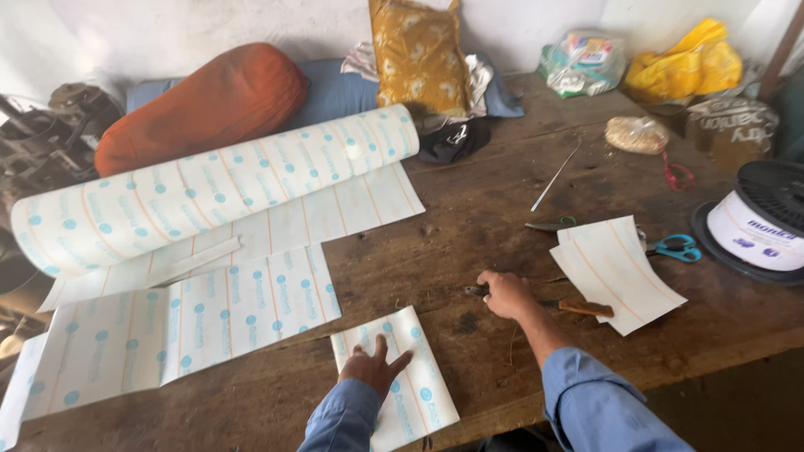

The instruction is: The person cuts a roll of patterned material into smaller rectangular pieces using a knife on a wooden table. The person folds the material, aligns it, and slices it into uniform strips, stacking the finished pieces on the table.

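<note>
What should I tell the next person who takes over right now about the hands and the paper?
Left hand: flat on the small dotted paper piece at the near table edge.
Right hand: closed over a wooden-handled knife on the wooden table.
Cut sheets are stacked by the blue scissors; the big roll lies partly unrolled on the left.
Done: several pieces cut. Left: much roll remains uncut.

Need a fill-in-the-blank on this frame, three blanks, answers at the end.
1. The left hand lies flat on a cut sheet of white paper printed with ____ dots.
2. The right hand grips a knife whose handle is made of ____.
3. The scissors with blue handles lie to the ____ of the stack of sheets.

Missing words: blue; wood; right
</note>
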